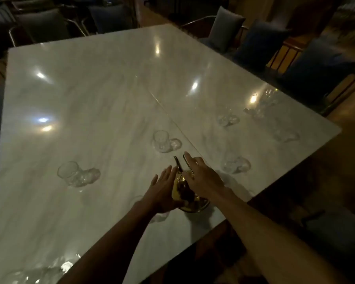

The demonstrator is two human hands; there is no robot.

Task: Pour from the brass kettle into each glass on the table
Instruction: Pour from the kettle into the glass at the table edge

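Brass kettle [186,194] sits between both hands: left hand [164,189] flat against its side, fingers straight; right hand [203,177] spread over the handle, fingers extended, none curled. Kettle stands by the surface's [90,95] near right edge. Nearest glass [162,140] stands just beyond the spout, second glass [232,162] to its right, third glass [70,173] toward the left edge.
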